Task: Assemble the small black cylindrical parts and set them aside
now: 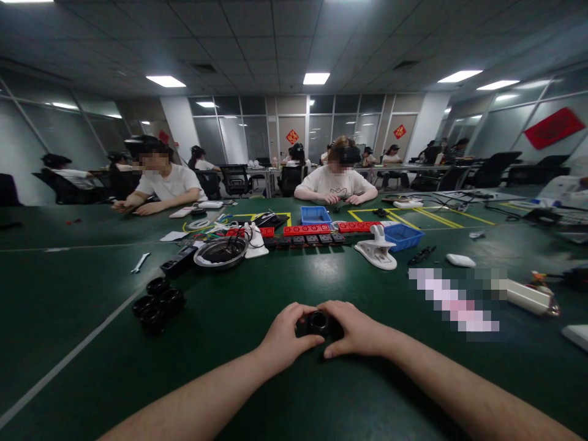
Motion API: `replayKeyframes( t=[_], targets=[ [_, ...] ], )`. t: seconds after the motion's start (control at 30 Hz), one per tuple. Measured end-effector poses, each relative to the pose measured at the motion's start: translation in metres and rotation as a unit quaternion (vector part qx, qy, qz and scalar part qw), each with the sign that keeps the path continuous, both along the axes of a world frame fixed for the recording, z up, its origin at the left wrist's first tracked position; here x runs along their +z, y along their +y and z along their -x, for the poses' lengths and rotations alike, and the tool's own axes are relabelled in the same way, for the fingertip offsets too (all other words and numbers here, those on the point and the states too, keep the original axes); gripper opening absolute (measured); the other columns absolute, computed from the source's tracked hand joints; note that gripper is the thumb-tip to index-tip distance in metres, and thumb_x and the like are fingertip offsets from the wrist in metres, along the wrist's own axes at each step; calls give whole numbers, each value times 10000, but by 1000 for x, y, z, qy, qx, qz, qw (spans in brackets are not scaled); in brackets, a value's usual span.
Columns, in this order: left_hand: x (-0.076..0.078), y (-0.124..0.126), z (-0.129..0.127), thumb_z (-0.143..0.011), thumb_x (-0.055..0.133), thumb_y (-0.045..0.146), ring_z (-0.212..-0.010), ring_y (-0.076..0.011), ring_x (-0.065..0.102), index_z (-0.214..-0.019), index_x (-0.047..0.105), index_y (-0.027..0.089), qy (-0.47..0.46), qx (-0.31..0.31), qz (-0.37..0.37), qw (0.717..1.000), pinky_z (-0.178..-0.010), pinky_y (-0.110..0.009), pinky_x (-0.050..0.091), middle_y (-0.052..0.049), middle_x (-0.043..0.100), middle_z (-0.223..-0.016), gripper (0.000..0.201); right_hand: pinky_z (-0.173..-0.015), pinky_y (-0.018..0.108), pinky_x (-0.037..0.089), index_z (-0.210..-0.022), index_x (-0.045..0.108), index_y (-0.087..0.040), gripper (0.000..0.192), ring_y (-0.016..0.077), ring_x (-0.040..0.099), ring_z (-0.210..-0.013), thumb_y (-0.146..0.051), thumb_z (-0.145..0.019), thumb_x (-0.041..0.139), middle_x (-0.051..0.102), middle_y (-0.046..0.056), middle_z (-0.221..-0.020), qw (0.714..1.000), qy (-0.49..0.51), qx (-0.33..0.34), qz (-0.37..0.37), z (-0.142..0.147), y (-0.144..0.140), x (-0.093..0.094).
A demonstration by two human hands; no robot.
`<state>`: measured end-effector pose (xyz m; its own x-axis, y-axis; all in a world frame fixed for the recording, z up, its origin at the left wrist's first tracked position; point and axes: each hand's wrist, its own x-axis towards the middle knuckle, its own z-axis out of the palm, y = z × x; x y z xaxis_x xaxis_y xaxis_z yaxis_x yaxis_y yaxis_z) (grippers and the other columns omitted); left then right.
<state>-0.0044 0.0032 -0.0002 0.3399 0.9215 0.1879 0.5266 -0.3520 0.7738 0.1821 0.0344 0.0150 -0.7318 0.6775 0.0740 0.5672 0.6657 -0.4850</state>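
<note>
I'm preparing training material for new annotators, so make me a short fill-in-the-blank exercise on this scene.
1. Between the bare left hand and the bare right hand is a small part with a round opening, coloured ____.
2. The silver metal wrench lies on the person's ____ side.
3. On the green tabletop stand ____ rectangular blue plastic trays.

Missing words: black; left; two.

There are four black cylinders [171, 300], two blue bins [408, 241], one wrench [140, 264] and one hand-held black part [324, 324].
</note>
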Motion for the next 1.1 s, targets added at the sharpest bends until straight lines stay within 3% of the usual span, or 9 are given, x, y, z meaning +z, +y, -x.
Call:
replayKeyframes(
  t=[0.07, 0.17, 0.4, 0.67, 0.8, 0.93, 1.03, 1.1],
  targets=[
    [1, 0, 0, -626, 637, 295, -790, -164, 481, -980, 540, 228, 6, -13, 3, 1000, -627, -239, 379, -12, 515, -863, 374, -789, 320, 347, -1131, 423, -201, 626, 208, 461, -921, -438, -593, 639, 503, 50, -1025, 997, 31, 44, 50, -6, 7, 1],
    [3, -1, 0, -638, 629, 290, -811, -164, 482, -1010, 529, 238, 6, -23, 6, 1000, -640, -238, 386, -14, 512, -884, 388, -773, 291, 357, -1099, 474, -191, 439, 176, 471, -887, -320, -694, 583, 506, 33, -973, 989, 47, 103, 96, -10, 15, 0],
    [1, -2, -1, -631, 633, 270, -808, -164, 485, -1021, 522, 236, -1, -22, 2, 1000, -647, -244, 387, -15, 514, -894, 407, -743, 263, 360, -918, 568, -156, 223, 152, 472, -826, -258, -720, 563, 511, 17, -888, 988, 61, 103, 93, -8, 16, -4],
    [5, -5, -4, -582, 663, 318, -749, -163, 481, -900, 557, 199, 10, 1, 6, 1000, -605, -239, 364, -7, 513, -823, 356, -620, 229, 348, -852, 533, -165, 301, 146, 463, -742, -307, -616, 653, 515, -2, -795, 998, 21, 26, 50, -4, 10, -7],
    [2, -5, -6, -536, 691, 359, -742, -167, 475, -841, 549, 176, 7, 38, 4, 999, -612, -246, 364, -7, 505, -810, 383, -527, 201, 304, -758, 492, -159, 343, 115, 444, -631, -438, -611, 626, 505, -12, -714, 999, 5, -29, 23, 4, 3, -13],
    [-2, -2, -4, -537, 696, 287, -751, -168, 474, -841, 539, 182, 5, 61, -3, 998, -634, -251, 366, -3, 508, -813, 358, -519, 223, 279, -709, 480, -158, 456, 127, 427, -600, -573, -558, 594, 503, 2, -668, 994, -27, -88, -54, 12, -2, -15],
    [-3, -1, -3, -561, 681, 270, -759, -169, 473, -860, 538, 186, 2, 52, -9, 999, -639, -252, 368, -7, 511, -825, 342, -599, 263, 307, -747, 506, -161, 495, 164, 449, -674, -592, -524, 602, 521, 17, -715, 993, -30, -78, -86, 12, -1, -13],
    [-1, -2, -3, -581, 669, 276, -761, -169, 472, -873, 541, 189, 4, 36, -12, 999, -630, -249, 369, -10, 511, -828, 331, -651, 283, 326, -859, 523, -171, 526, 186, 456, -748, -558, -519, 631, 529, 28, -799, 997, -14, -47, -60, 8, 1, -11]
  ],
)
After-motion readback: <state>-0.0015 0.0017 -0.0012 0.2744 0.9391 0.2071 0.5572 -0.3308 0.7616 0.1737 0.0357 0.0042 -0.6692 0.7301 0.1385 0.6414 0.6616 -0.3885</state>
